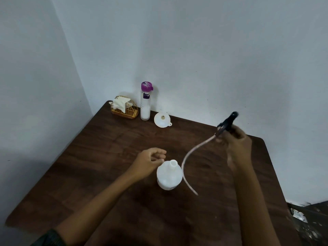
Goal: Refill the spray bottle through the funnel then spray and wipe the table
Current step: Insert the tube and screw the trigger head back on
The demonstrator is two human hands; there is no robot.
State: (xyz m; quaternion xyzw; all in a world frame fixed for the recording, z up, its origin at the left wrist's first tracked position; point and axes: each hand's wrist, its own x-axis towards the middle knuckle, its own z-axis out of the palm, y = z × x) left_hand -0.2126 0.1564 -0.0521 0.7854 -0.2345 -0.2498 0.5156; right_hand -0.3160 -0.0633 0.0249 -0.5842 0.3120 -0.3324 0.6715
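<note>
At the upper left of the dark brown wooden table [106, 157] I see a gold wire basket [124, 112] holding a crumpled white cloth [121, 103]. Just right of it stands a tall clear bottle with a purple cap [145, 103], white contents in its lower part. Next comes a white plastic funnel [162, 120]. At centre frame the left hand [149, 162], fingers loosely curled on nothing, sits just beside the uncapped white plastic spray bottle [169, 176]; I cannot tell its fill. At right, the right hand [237, 144] grips the black spray head [229, 121], with the pale dip tube [184, 162] curving down beside the bottle.
</note>
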